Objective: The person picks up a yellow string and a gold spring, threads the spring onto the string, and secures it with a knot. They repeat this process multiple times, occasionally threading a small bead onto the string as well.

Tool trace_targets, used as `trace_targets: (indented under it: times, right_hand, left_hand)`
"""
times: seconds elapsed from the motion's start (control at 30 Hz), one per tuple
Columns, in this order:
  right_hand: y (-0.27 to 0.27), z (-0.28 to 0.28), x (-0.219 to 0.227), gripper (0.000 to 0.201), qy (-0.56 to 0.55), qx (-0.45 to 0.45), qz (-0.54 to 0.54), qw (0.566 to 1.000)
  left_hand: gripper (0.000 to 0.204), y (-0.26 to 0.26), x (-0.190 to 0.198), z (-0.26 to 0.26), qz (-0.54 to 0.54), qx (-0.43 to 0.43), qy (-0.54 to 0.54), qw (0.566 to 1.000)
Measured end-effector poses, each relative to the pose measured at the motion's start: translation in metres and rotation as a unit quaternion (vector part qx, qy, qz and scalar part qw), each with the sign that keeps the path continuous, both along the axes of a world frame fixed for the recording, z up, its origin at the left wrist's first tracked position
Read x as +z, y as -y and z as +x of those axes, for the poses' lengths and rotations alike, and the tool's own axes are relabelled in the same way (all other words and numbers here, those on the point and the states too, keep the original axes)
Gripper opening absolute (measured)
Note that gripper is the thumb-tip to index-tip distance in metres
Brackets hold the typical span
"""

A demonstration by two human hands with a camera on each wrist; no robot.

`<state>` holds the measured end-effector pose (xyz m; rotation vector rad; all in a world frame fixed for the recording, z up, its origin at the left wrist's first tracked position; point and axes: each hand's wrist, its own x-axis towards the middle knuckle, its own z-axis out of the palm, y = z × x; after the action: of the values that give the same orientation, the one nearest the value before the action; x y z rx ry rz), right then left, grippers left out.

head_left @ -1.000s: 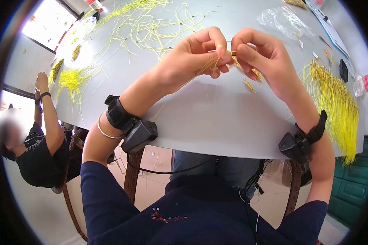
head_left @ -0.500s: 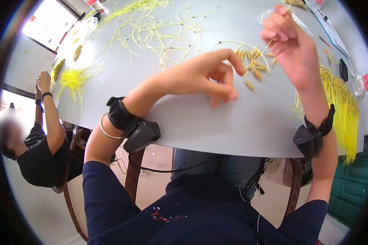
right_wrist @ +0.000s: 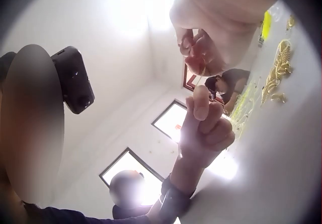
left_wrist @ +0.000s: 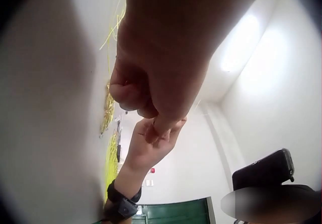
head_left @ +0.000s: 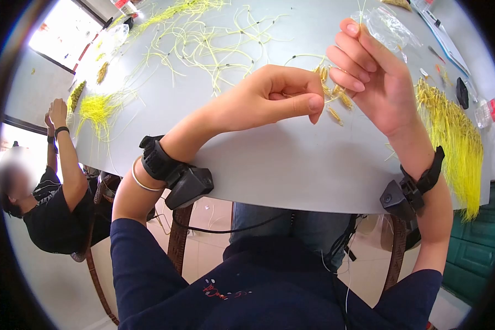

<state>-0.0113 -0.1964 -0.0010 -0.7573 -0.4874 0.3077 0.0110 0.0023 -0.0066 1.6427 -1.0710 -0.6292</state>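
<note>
My left hand [head_left: 275, 99] is over the middle of the table, thumb pressed against its curled index finger. Higher and to the right, my right hand [head_left: 374, 71] pinches a thin pale-yellow thread [head_left: 361, 10] between thumb and index finger, with loose ends sticking up past the fingertips. In the right wrist view a stretch of thread [right_wrist: 202, 77] runs between the fingertips of both hands, and the left thumb pins it. Small gold ribbed pieces [head_left: 335, 114] lie in a cluster on the table just beyond and between the hands, partly hidden by them.
On the right a thick bundle of yellow cords with gold ends [head_left: 451, 143] hangs over the table edge. Loose greenish-yellow strands [head_left: 203, 47] spread across the far side. A clear plastic bag [head_left: 390, 27] and bottle [head_left: 489, 113] lie right. Another person [head_left: 55, 203] sits left.
From together over the gold pieces, my hands have parted; the right went up and right, then slightly back left. The left fingers, spread half a second ago, have closed onto the thread.
</note>
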Motion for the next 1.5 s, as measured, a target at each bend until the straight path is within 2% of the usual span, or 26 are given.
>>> trace_targets:
  times: [0.03,0.07,0.1,0.23,0.3,0.33,0.37,0.43,0.53,0.67,0.73,0.77,0.83,0.93,1.07,1.17,1.23,1.37,1.43,1.47,1.5]
  right_hand:
    - [0.001,0.0,0.001,0.015,-0.001,0.001,0.0,1.0]
    - [0.002,-0.002,0.004,0.014,0.007,-0.043,-0.036,0.998]
    - [0.003,-0.003,0.006,0.013,0.015,-0.087,-0.073,0.993]
    - [0.025,0.008,0.014,0.017,0.088,-0.139,-0.126,0.978]
    - [0.036,0.012,0.024,0.016,0.116,-0.256,-0.139,0.95]
    - [0.073,0.054,-0.007,0.014,0.102,-0.086,0.032,0.991]
    - [0.064,0.044,0.0,0.014,0.102,-0.086,0.03,0.991]
    - [0.034,0.012,0.024,0.014,0.135,-0.271,-0.14,0.943]
    - [0.038,0.008,0.034,0.014,0.124,-0.253,-0.16,0.946]
    - [0.046,0.014,0.024,0.013,0.09,-0.263,-0.224,0.934]
    - [0.031,0.007,0.023,0.024,0.172,-0.214,-0.417,0.866]
    - [0.025,0.007,0.015,0.024,0.212,-0.211,-0.46,0.836]
    - [0.018,0.012,0.001,0.019,0.272,-0.194,-0.486,0.808]
    - [0.01,0.007,-0.005,0.012,0.293,-0.216,-0.497,0.788]
    - [0.008,0.008,-0.009,0.008,0.282,-0.227,-0.451,0.816]
    - [0.008,0.006,-0.005,0.007,0.293,-0.245,-0.467,0.797]
    - [0.007,0.004,-0.003,0.005,0.305,-0.257,-0.519,0.756]
    - [0.004,0.001,-0.001,0.006,0.304,-0.256,-0.54,0.742]
    - [0.005,0.003,-0.004,0.006,0.277,-0.215,-0.522,0.777]
    - [0.006,0.004,-0.005,0.006,0.277,-0.215,-0.523,0.777]
    - [0.007,0.006,-0.007,0.007,0.259,-0.154,-0.504,0.809]
  left_hand:
    - [0.026,0.0,-0.001,0.001,0.001,-0.002,0.032,0.999]
    - [0.026,-0.001,0.0,0.002,0.001,-0.002,0.031,1.0]
    - [0.025,-0.001,0.002,0.002,0.007,0.018,0.013,1.0]
    - [0.026,-0.001,0.004,0.0,0.013,0.042,-0.021,0.999]
    - [0.027,-0.001,0.003,0.002,0.003,0.055,-0.018,0.998]
    - [0.028,0.0,0.003,0.004,-0.007,0.068,-0.012,0.998]
    - [0.028,0.0,0.002,0.004,-0.009,0.068,-0.012,0.998]
    - [0.025,-0.001,-0.002,0.006,-0.017,0.088,0.008,0.996]
    - [0.021,-0.001,0.0,0.007,-0.003,0.128,0.063,0.99]
    - [0.02,-0.001,-0.006,0.012,-0.008,0.142,0.072,0.987]
    - [0.021,-0.001,-0.005,0.012,-0.036,0.138,0.014,0.99]
    - [0.021,-0.002,-0.004,0.011,-0.034,0.138,0.015,0.99]
    - [0.023,-0.002,-0.001,0.009,-0.038,0.169,0.014,0.985]
    - [0.021,-0.002,-0.001,0.01,-0.036,0.163,-0.004,0.986]
    - [0.015,-0.002,-0.002,0.011,-0.046,0.152,-0.006,0.987]
    - [0.013,-0.003,-0.001,0.012,-0.05,0.161,-0.007,0.986]
    - [0.011,-0.003,-0.001,0.012,-0.026,0.157,0.01,0.987]
    - [0.011,-0.005,-0.001,0.011,-0.024,0.139,0.029,0.99]
    - [0.011,-0.005,-0.002,0.009,-0.001,0.121,0.042,0.992]
    - [0.011,-0.005,-0.001,0.008,-0.002,0.121,0.042,0.992]
    - [0.011,-0.005,-0.001,0.006,0.013,0.11,0.038,0.993]
